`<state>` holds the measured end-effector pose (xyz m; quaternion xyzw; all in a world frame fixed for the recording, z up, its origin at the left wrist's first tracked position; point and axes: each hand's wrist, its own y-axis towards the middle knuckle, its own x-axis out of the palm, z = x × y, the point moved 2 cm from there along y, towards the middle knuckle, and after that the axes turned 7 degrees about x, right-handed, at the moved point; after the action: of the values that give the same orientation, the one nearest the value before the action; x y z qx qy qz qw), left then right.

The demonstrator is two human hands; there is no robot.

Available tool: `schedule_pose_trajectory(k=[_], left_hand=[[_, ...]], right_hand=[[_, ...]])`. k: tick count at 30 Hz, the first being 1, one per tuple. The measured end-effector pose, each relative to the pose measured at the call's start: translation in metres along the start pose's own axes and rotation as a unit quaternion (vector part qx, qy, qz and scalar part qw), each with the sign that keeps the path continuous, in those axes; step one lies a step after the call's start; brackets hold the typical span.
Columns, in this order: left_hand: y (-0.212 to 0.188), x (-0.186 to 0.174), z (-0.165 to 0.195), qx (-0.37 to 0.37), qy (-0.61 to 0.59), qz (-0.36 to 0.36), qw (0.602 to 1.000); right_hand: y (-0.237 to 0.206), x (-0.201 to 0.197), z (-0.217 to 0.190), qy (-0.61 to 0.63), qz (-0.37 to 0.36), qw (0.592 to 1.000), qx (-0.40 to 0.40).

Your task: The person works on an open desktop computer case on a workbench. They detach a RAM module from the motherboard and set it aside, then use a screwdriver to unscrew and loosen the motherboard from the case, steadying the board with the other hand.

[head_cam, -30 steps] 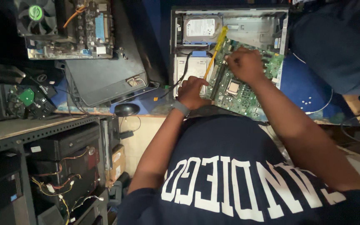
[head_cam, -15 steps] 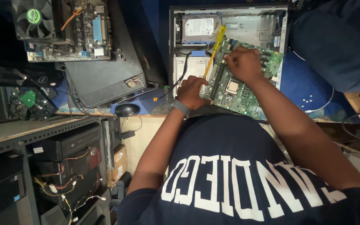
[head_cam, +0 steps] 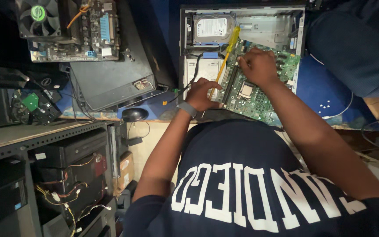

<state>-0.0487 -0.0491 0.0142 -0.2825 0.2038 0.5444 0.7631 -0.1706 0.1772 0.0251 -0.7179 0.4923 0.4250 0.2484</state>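
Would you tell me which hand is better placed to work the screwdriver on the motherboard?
Left. The left hand already grips the yellow screwdriver low on its shaft, while the right hand rests flat on the motherboard, likely steadying it.

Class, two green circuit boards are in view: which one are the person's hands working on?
The motherboard inside the open computer case at right, under both hands; the other board, upper left, carries a black cooling fan and lies untouched.

Both my arms reached forward, bare to the short sleeves. My left hand (head_cam: pixel 202 94) curled, fingers pinched together, a band on its wrist. My right hand (head_cam: pixel 259 66) lay farther out, palm down, fingers bent and pressing downward.
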Motion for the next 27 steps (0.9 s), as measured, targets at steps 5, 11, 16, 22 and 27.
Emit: schedule_pose_trajectory(k=[5,11,16,22,27], left_hand=[[0.011,0.007,0.011,-0.123,0.018,-0.034,0.992],[0.015,0.002,0.009,-0.111,0.011,-0.055,0.992],[0.011,0.002,0.009,-0.097,0.012,-0.042,0.994],[0.010,0.002,0.015,-0.113,0.021,-0.059,0.992],[0.010,0.005,0.007,-0.076,0.043,-0.069,0.994]], right_hand=[[-0.003,0.000,0.000,0.006,-0.013,1.000,0.009],[-0.006,-0.005,-0.004,0.003,0.008,1.000,-0.013],[-0.008,-0.005,-0.005,0.017,0.009,1.000,-0.001],[-0.011,-0.001,-0.002,0.018,0.007,1.000,0.003],[-0.013,-0.001,-0.002,0.006,0.012,1.000,-0.004]])
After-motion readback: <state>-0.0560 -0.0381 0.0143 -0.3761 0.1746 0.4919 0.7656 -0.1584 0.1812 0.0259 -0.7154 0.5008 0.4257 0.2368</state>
